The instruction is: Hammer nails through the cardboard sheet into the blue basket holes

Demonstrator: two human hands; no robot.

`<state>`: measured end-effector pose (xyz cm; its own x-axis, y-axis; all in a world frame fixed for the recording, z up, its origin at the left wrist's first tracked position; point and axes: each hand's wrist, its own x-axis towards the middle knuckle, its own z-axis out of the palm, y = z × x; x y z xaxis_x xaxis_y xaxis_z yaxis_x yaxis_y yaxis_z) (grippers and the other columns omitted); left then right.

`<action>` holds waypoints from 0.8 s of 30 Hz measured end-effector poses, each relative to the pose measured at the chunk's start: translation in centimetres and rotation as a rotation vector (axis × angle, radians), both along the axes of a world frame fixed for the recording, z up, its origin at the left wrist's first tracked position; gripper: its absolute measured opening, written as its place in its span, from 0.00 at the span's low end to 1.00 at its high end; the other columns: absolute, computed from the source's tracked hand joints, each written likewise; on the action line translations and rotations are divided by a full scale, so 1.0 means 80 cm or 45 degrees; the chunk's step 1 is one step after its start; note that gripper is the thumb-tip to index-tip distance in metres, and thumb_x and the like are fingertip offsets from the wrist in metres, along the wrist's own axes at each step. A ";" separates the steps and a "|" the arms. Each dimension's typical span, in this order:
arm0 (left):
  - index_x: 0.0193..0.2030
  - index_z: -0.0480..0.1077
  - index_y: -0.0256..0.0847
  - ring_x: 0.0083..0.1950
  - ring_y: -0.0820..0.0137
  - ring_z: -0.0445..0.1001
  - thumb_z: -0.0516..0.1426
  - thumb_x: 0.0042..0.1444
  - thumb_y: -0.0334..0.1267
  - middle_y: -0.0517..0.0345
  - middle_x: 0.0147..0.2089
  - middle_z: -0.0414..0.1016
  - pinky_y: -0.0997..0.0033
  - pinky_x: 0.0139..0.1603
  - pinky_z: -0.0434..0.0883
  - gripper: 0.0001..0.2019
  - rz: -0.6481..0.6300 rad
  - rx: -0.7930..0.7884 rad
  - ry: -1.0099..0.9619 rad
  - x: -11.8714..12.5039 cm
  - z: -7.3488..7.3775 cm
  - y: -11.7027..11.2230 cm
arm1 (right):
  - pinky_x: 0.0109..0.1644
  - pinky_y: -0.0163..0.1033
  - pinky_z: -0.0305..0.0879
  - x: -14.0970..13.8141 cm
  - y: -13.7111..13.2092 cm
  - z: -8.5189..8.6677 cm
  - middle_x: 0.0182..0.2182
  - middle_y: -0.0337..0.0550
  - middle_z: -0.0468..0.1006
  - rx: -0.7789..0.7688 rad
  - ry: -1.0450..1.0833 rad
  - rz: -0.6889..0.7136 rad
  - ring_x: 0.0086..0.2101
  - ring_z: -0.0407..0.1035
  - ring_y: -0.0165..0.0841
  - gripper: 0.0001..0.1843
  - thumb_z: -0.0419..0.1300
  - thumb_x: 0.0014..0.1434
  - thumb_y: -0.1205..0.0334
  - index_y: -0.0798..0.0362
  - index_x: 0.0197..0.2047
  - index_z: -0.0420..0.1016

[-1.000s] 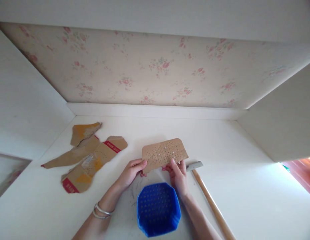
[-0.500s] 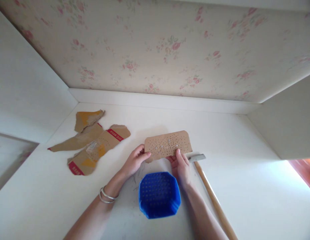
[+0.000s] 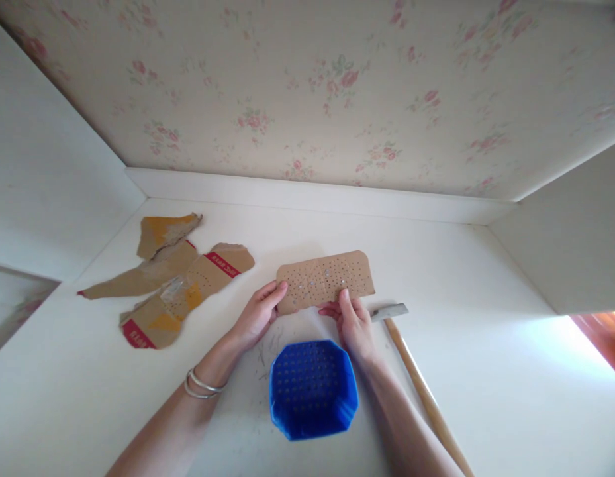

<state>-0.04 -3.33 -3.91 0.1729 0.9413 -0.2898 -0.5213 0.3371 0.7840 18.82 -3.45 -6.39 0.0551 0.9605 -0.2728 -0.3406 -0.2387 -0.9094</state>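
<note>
Two hands share one piece of perforated cardboard (image 3: 324, 278), held between them just beyond the basket, over the tabletop (image 3: 486, 384). The left hand (image 3: 257, 315) pinches its left end, thumb on the upper face and fingers behind; the right hand (image 3: 355, 324) pinches the near edge right of the middle, thumb on top, fingers curled below. The piece is brown and oblong, with rounded far corners, a rough near edge and rows of small punched holes; a few shiny specks on it are too small to identify. Two smooth silvery bangles (image 3: 204, 385) circle the left wrist.

One blue basket (image 3: 345, 381), apparently plastic, stands between the forearms; it has cut-off corners and a floor dotted with a grid of holes. Beside the right hand lies one hammer-like tool (image 3: 419, 381), a grey metal head across a long, smooth wooden shaft.

To the left are what look like three torn cardboard scraps (image 3: 161, 268), ragged-edged, with yellow patches and two red printed bands; they overlap, so the count is uncertain.
</note>
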 end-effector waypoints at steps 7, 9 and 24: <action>0.47 0.75 0.34 0.47 0.60 0.79 0.62 0.56 0.36 0.45 0.51 0.78 0.65 0.43 0.78 0.12 0.142 -0.115 -0.087 -0.003 0.007 0.002 | 0.37 0.42 0.72 -0.001 -0.001 0.002 0.25 0.45 0.83 0.033 -0.076 0.044 0.29 0.77 0.38 0.19 0.60 0.59 0.45 0.52 0.29 0.78; 0.46 0.75 0.33 0.46 0.61 0.80 0.61 0.57 0.35 0.44 0.50 0.79 0.66 0.41 0.79 0.11 0.135 -0.102 -0.059 -0.005 0.006 0.004 | 0.36 0.41 0.71 -0.001 0.000 0.003 0.24 0.44 0.83 0.036 -0.062 0.030 0.27 0.76 0.37 0.19 0.61 0.59 0.45 0.52 0.29 0.77; 0.52 0.72 0.32 0.40 0.65 0.81 0.54 0.65 0.46 0.38 0.53 0.76 0.64 0.45 0.78 0.19 -0.228 0.015 0.033 -0.025 0.004 0.001 | 0.33 0.38 0.70 -0.002 -0.009 0.019 0.22 0.45 0.82 0.063 0.076 0.103 0.26 0.75 0.35 0.18 0.66 0.55 0.48 0.53 0.24 0.76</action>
